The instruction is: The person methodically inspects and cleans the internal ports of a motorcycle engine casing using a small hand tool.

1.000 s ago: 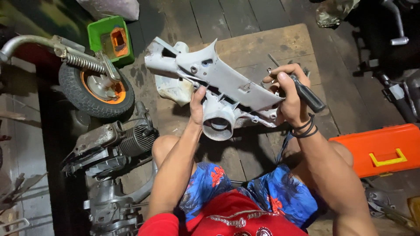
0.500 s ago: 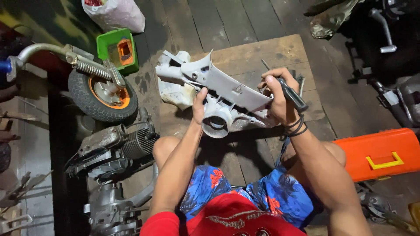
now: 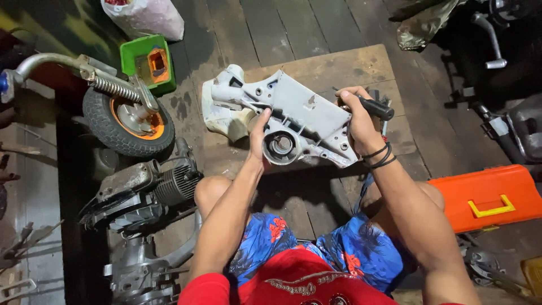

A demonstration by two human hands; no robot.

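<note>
A long grey plastic machine housing (image 3: 293,116) with a round opening is held over a wooden board (image 3: 350,65). My left hand (image 3: 258,138) grips the housing's near edge beside the round opening. My right hand (image 3: 357,121) is closed on a black tool handle (image 3: 375,107) at the housing's right end, its fingers also against the housing. The tool's working tip is hidden behind my hand. Black bands sit on my right wrist.
A small wheel with an orange hub (image 3: 129,121) and a spring fork lies at left, near a green box (image 3: 148,62). An engine block (image 3: 144,195) lies lower left. An orange toolbox (image 3: 488,197) sits at right. A plastic bag (image 3: 144,17) is at top.
The housing has tilted flatter and shifted slightly left, showing more of its inner face. Both hands keep their grip; my view has drifted so the surroundings sit lower in frame.
</note>
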